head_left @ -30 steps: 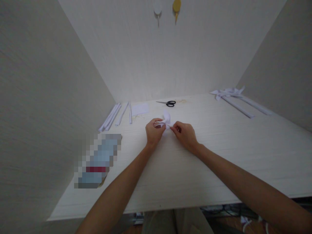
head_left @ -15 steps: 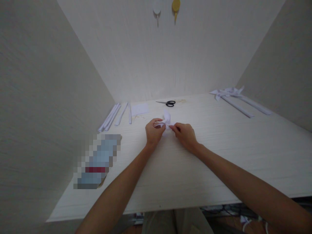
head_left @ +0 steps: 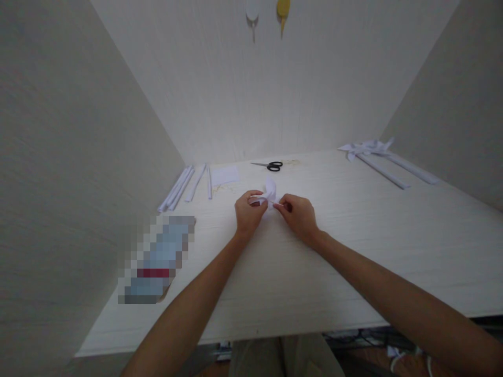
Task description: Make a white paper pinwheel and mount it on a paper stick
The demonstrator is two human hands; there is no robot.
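In the head view, a person works a white paper (head_left: pixel 270 189) between two bare hands over the middle of the table (head_left: pixel 291 293), nearer its far edge than its near one. The left hand (head_left: pixel 250 214) grasps the paper's left side between thumb and fingers, a curled flap rising above. The right hand (head_left: pixel 298 215) pinches a thin pale strip (head_left: pixel 278 203) at the paper's right; whether it is part of the paper is too small to tell.

The step in hand appears to be drawing in or fastening the paper at its middle. The next move seems to call for a firm left hold and a light right pull, lest the flap spring loose or crease.

Scissors (head_left: pixel 274 166) lie by the far edge, just beside pale strands (head_left: pixel 290 162). Toward the far left corner sit a sheet (head_left: pixel 225 175) and rolls (head_left: pixel 178 188); near the far right corner, folded shapes (head_left: pixel 367 149) with two tubes (head_left: pixel 385 172). A pixelated item (head_left: pixel 159 256) lies by the left edge.
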